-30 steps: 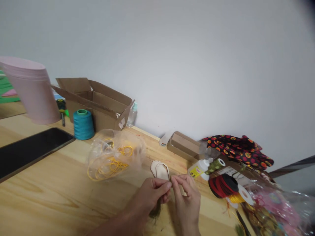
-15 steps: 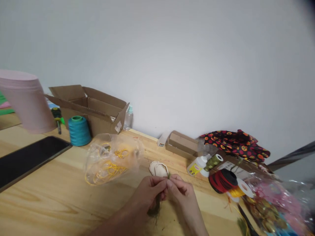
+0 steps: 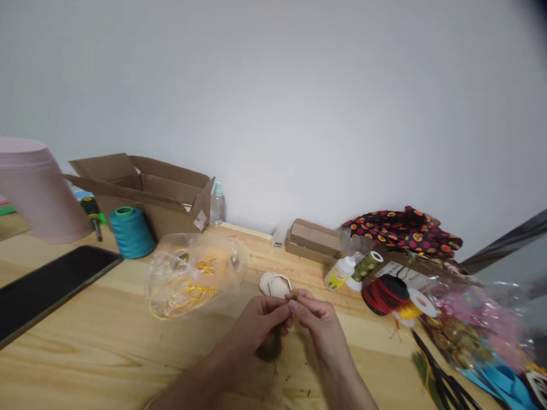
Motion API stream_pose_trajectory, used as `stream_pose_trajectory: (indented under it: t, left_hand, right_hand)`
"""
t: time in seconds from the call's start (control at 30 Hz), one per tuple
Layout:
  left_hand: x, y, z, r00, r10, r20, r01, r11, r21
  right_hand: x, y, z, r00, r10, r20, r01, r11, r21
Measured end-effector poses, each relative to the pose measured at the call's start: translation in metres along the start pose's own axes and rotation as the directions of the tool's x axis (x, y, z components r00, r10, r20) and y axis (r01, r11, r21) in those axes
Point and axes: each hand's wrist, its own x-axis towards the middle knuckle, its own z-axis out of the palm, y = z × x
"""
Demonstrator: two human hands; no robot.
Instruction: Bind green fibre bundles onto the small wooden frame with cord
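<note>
Close together above the wooden table, my left hand (image 3: pixel 267 319) and my right hand (image 3: pixel 316 322) pinch a small bundle of olive-green thread. Its loose lower part, a dark green tassel (image 3: pixel 270 347), hangs beneath my left fingers. A bit of green shows between the fingertips of my right hand. My fingers cover most of the bundle's upper end. Just beyond my fingertips lie some flat cream-coloured pieces with rounded outlines (image 3: pixel 274 285). To the left rests a clear plastic bag (image 3: pixel 196 273) with yellow cord in it.
A teal thread cone (image 3: pixel 131 233), a black phone (image 3: pixel 55 285) and an open cardboard box (image 3: pixel 171 205) stand left. At right are a glue bottle (image 3: pixel 339 274), a green thread spool (image 3: pixel 368 265), a red cord spool (image 3: pixel 384 294) and black scissors (image 3: pixel 444 376).
The view has shifted slightly, bringing more of the scissors into sight. My right fingertips have curled over the top of the thread bundle. Both hands keep their pinch.
</note>
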Motion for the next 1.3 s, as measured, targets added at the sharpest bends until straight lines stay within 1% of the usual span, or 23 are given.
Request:
stream_pose_trajectory:
  t: [0.1, 0.17, 0.2, 0.27, 0.33, 0.4, 0.47, 0.57, 0.67, 0.77, 0.9, 1.0, 1.1, 1.2, 1.3]
  left_hand:
    - [0.001, -0.003, 0.002, 0.998, -0.066, 0.017, 0.067, 0.986, -0.150]
    - [0.001, -0.002, 0.004, 0.992, -0.121, 0.020, 0.122, 0.966, -0.226]
    - [0.000, -0.002, 0.005, 0.990, -0.140, 0.016, 0.140, 0.961, -0.237]
    - [0.000, 0.000, 0.005, 0.991, -0.131, 0.016, 0.131, 0.977, -0.169]
    - [-0.001, 0.000, 0.005, 0.996, -0.069, 0.055, 0.069, 0.998, -0.002]
    - [-0.001, 0.000, 0.004, 0.996, -0.026, 0.091, 0.012, 0.988, 0.155]
    - [-0.001, -0.002, 0.004, 0.996, -0.009, 0.093, -0.010, 0.981, 0.195]
    - [0.000, -0.004, 0.003, 0.995, -0.037, 0.091, 0.029, 0.995, 0.097]
    - [0.000, -0.004, 0.003, 0.993, -0.068, 0.098, 0.068, 0.998, 0.005]
    - [-0.002, -0.001, 0.003, 0.993, -0.082, 0.088, 0.083, 0.996, -0.014]
    - [-0.004, 0.003, 0.004, 0.987, -0.084, 0.135, 0.083, 0.996, 0.017]
    - [-0.004, 0.002, 0.004, 0.988, -0.049, 0.145, 0.035, 0.994, 0.099]
    - [-0.004, 0.001, 0.003, 0.993, 0.043, 0.106, -0.070, 0.963, 0.260]
    - [-0.007, 0.003, 0.005, 0.989, 0.147, 0.034, -0.146, 0.877, 0.457]
    - [-0.011, 0.007, 0.008, 0.978, 0.210, 0.021, -0.180, 0.780, 0.600]
  right_hand:
    - [0.000, -0.001, 0.003, 0.999, 0.036, -0.028, -0.033, 0.994, 0.101]
    - [0.001, -0.002, 0.002, 0.997, 0.022, -0.080, -0.013, 0.994, 0.111]
    - [0.001, -0.002, 0.001, 0.994, -0.002, -0.112, 0.012, 0.996, 0.090]
    - [0.003, -0.002, -0.001, 0.985, -0.066, -0.161, 0.069, 0.997, 0.017]
    - [0.005, -0.002, -0.003, 0.977, -0.114, -0.180, 0.105, 0.993, -0.060]
    - [0.006, -0.002, -0.004, 0.973, -0.132, -0.187, 0.114, 0.988, -0.101]
    - [0.007, -0.001, -0.004, 0.973, -0.128, -0.190, 0.110, 0.988, -0.106]
    - [0.007, 0.000, -0.004, 0.986, -0.071, -0.153, 0.066, 0.997, -0.038]
    - [0.005, 0.002, -0.004, 0.997, 0.057, -0.049, -0.052, 0.994, 0.100]
    - [0.003, 0.005, -0.006, 0.991, 0.128, 0.037, -0.133, 0.974, 0.183]
    - [0.003, 0.006, -0.008, 0.990, 0.138, 0.030, -0.141, 0.974, 0.177]
    - [0.004, 0.003, -0.009, 0.989, 0.149, 0.008, -0.148, 0.974, 0.172]
    - [0.005, -0.002, -0.012, 0.989, 0.147, 0.007, -0.146, 0.975, 0.170]
    - [0.006, -0.006, -0.015, 0.995, 0.095, -0.036, -0.091, 0.992, 0.092]
    - [0.006, -0.008, -0.015, 0.996, 0.017, -0.090, -0.021, 0.998, -0.052]
